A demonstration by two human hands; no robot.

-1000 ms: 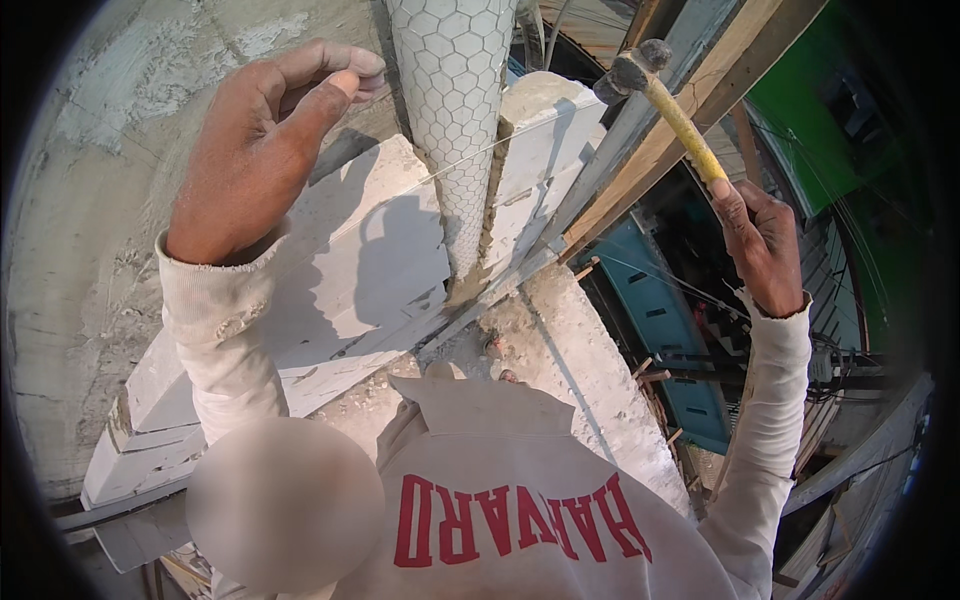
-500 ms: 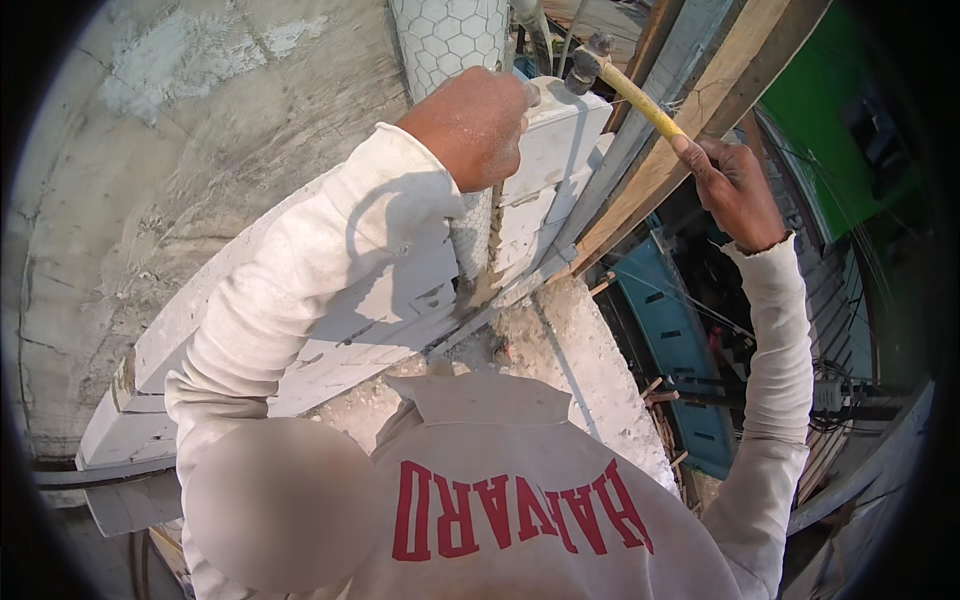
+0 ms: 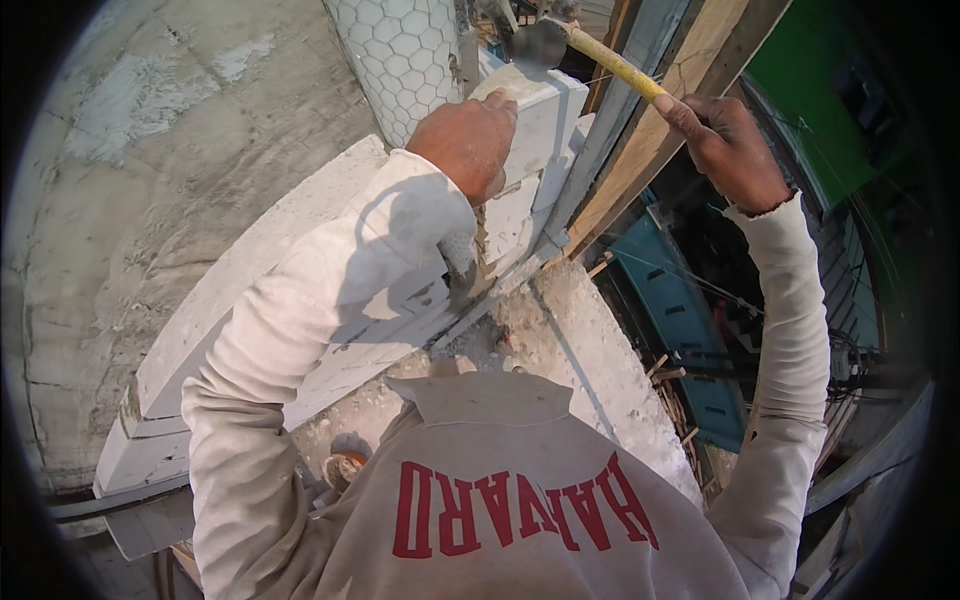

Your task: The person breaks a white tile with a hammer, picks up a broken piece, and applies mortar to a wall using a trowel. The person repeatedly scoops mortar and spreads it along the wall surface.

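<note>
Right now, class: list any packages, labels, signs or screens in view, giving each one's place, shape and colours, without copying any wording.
Printed lettering on the sweatshirt: bottom centre, on the person's pale grey chest, an arched row of red block letters seen upside down.
No packages, signs or screens show; around the hands are only white blocks, a yellow-handled hammer and hexagonal wire mesh.

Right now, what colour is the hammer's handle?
Yellow; the hammer handle shows best in the head view, gripped by the right hand.
</note>
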